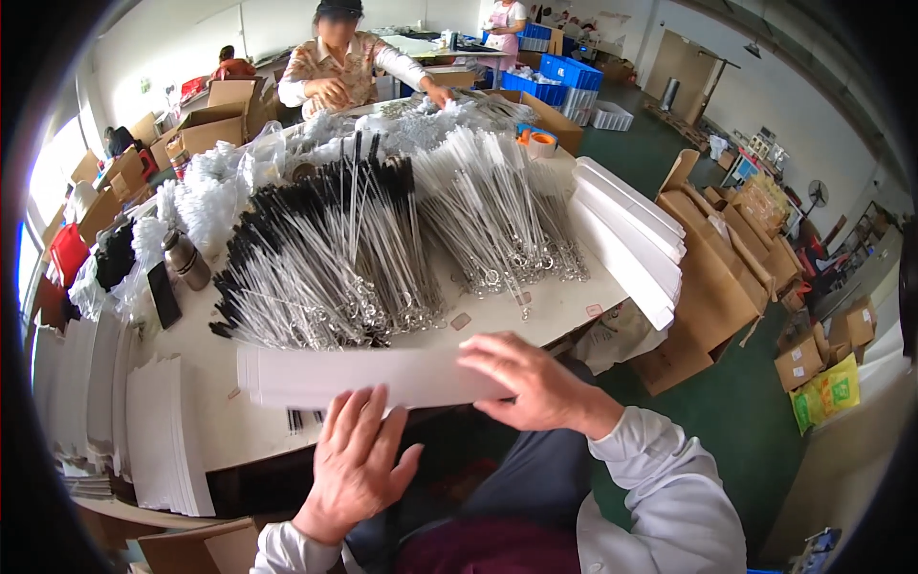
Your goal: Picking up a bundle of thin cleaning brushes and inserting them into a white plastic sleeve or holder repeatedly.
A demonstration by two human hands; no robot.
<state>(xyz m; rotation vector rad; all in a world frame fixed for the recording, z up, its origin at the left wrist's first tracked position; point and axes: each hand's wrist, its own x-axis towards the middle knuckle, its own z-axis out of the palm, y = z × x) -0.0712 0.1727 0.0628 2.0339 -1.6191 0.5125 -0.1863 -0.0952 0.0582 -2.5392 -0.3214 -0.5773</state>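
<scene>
A long, narrow white paper box (368, 377) lies across the near edge of the table in front of me. My right hand (528, 381) grips its right end, thumb low and fingers over the top. Against its lower edge rest the fingertips of my left hand (352, 461), stretched out and apart. Just beyond the box is a big heap of thin wire brushes with black bristles (320, 249), their looped metal ends toward me. To its right lies a second heap of wire brushes with white bristles (488, 206). A few dark-tipped pieces show under the box.
White flat boxes (167, 435) are stacked at left; more white boxes (631, 239) fan out at right. A phone (163, 295) and a metal flask (185, 260) lie at left. Across the table a co-worker (349, 72) handles brushes. Cardboard cartons (703, 277) stand right.
</scene>
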